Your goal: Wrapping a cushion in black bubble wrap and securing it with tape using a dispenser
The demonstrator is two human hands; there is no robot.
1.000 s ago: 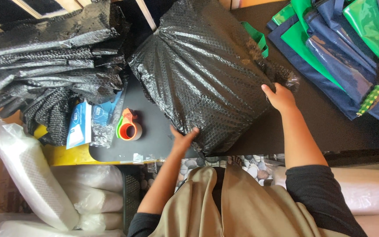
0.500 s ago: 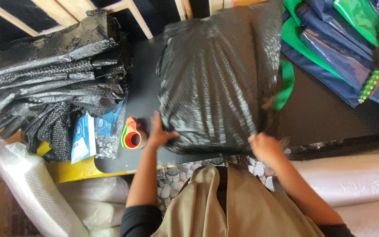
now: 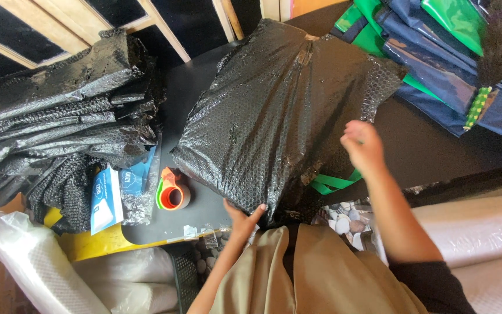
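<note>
Now left hand (image 3: pixel 245 216) holds black bubble-wrap parcel (image 3: pixel 280 110).

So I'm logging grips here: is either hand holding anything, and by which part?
The left hand grips the black bubble-wrapped parcel at its near bottom corner. The right hand hovers open beside it, holding nothing.

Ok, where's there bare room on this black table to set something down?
Bare table lies between the black parcel and the blue bags, by the right hand. Crowded left: tape dispenser, stacked black wrap.
</note>
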